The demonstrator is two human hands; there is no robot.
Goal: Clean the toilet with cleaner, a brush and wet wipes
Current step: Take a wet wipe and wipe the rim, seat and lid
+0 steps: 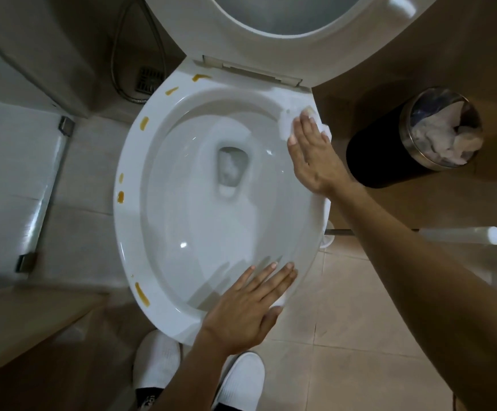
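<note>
Right hand (312, 155), fingers flat together, presses a wipe (289, 123) on the toilet rim (128, 161) (bin (389, 143) holds crumpled tissue (446, 137)).

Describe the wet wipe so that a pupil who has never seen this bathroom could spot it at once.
Find the toilet rim, then follow its right side up towards the hinge. The wipe lies flat there under the right hand's fingers: white like the rim, but soft and crumpled.

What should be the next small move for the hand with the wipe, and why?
Probably slide the right hand, pressing the wet wipe flat, round the back of the toilet rim toward the brown stains: the right side looks clean, the left side is still marked. The left hand rests on the front.
</note>
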